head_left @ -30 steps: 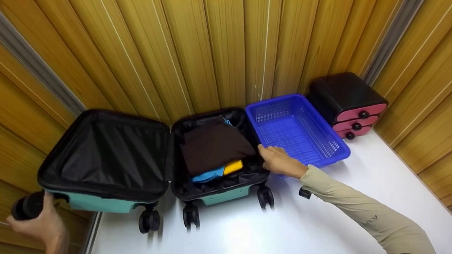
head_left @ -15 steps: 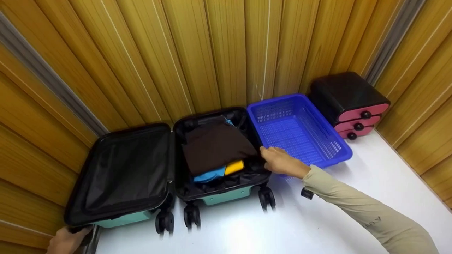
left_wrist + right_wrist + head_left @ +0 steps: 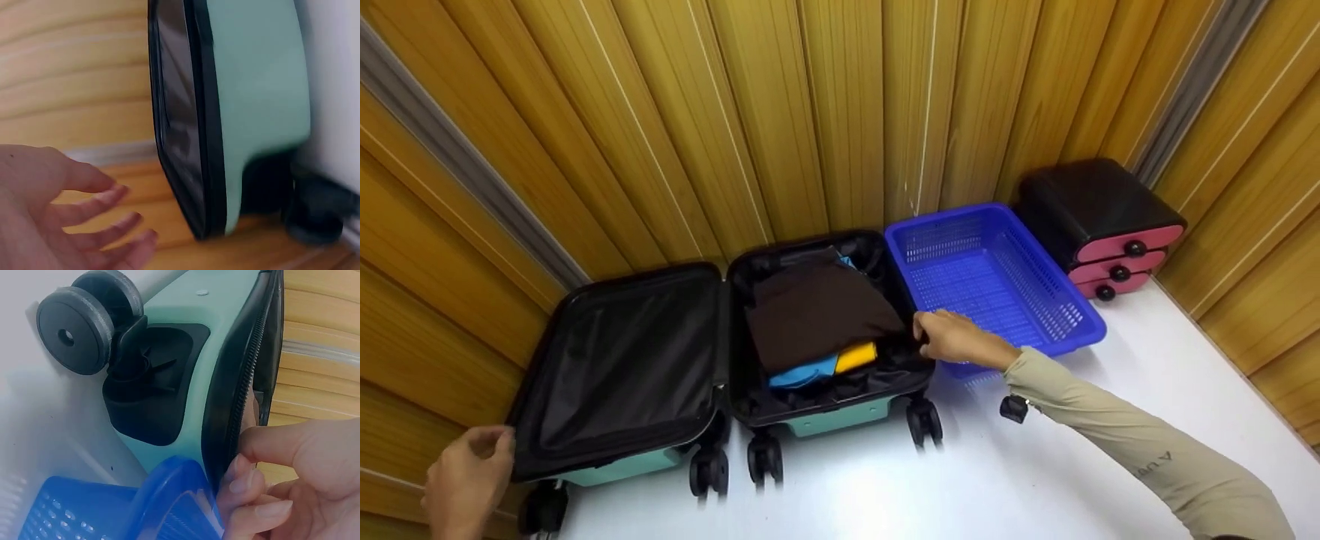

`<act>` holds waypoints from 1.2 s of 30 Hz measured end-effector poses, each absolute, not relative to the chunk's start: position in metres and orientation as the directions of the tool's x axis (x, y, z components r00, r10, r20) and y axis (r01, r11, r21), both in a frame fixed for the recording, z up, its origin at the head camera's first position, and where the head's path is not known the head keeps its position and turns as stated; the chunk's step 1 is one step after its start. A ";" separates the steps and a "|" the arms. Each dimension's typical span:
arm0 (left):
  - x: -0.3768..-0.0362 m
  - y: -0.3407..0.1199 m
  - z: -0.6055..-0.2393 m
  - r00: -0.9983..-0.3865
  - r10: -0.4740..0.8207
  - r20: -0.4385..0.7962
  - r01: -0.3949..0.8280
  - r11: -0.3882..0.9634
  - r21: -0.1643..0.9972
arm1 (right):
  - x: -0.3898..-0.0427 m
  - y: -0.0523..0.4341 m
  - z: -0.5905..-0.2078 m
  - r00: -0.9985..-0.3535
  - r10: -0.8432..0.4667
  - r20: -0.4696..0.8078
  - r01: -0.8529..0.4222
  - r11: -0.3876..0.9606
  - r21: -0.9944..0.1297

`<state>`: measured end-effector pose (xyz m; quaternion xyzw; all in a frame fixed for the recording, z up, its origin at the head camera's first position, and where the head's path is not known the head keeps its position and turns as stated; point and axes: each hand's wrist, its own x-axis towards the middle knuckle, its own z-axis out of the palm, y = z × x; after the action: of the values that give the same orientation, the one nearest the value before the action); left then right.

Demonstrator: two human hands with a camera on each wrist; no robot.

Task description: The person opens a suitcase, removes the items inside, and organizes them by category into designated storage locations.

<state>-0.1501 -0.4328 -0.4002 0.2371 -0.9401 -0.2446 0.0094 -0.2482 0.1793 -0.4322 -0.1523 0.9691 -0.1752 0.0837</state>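
A mint-green suitcase with black lining lies open. Its lid half (image 3: 622, 367) is on the left, and its packed half (image 3: 840, 406) is beside it. A folded dark brown garment (image 3: 821, 311) tops the packed half, with blue cloth (image 3: 802, 373) and yellow cloth (image 3: 856, 356) showing below. My left hand (image 3: 469, 476) is off the lid's outer corner, fingers loosely bent around nothing; the left wrist view shows a gap between the fingertips and the lid rim (image 3: 211, 129). My right hand (image 3: 960, 341) grips the packed half's right rim (image 3: 228, 405), thumb and fingers at its zip edge.
A blue plastic basket (image 3: 1091, 330) stands against the suitcase's right side. Beyond it sits a black drawer box (image 3: 1099, 195) with pink drawer fronts. Black caster wheels (image 3: 765, 457) stick out at the front. Wood-panelled walls (image 3: 825, 112) enclose the white surface (image 3: 840, 495).
The lid half has come down flat and slightly rightward. My left hand has let go of its corner caster wheel and moved up beside the rim. My right hand has stayed at the rim.
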 end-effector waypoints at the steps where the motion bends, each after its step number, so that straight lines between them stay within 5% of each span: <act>1: -0.152 -0.427 -0.401 -0.896 -0.443 -0.030 -0.398 0.769 0.500 | -0.250 0.180 -0.431 -0.939 -0.321 -0.125 -0.255 0.892 -0.373; 7: -0.176 -0.379 -0.403 -0.887 -0.362 0.288 -0.113 0.774 0.623 | -0.262 0.184 -0.427 -0.927 -0.329 -0.179 -0.175 0.803 -0.570; 13: -0.201 -0.327 -0.394 -0.898 -0.208 0.387 0.118 0.735 0.668 | -0.277 0.187 -0.421 -0.916 -0.347 -0.200 -0.057 0.607 -0.792; 19: -0.225 -0.285 -0.384 -0.951 -0.073 0.300 0.184 0.646 0.741 | -0.291 0.183 -0.412 -0.923 -0.318 -0.216 0.029 0.503 -0.864; 29: -0.250 -0.237 -0.391 -0.998 -0.015 0.067 0.058 0.343 0.937 | -0.309 0.172 -0.410 -0.934 -0.290 -0.211 0.092 0.374 -0.923; 36: -0.264 -0.206 -0.416 -0.996 0.019 -0.092 -0.078 0.377 0.923 | -0.321 0.161 -0.423 -0.986 -0.168 0.007 -0.056 0.289 -0.956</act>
<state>-0.2641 -0.2063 -0.4156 0.0178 -0.8287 -0.5577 -0.0433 -0.3206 0.1607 -0.4233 -0.0698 0.8014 -0.5921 0.0475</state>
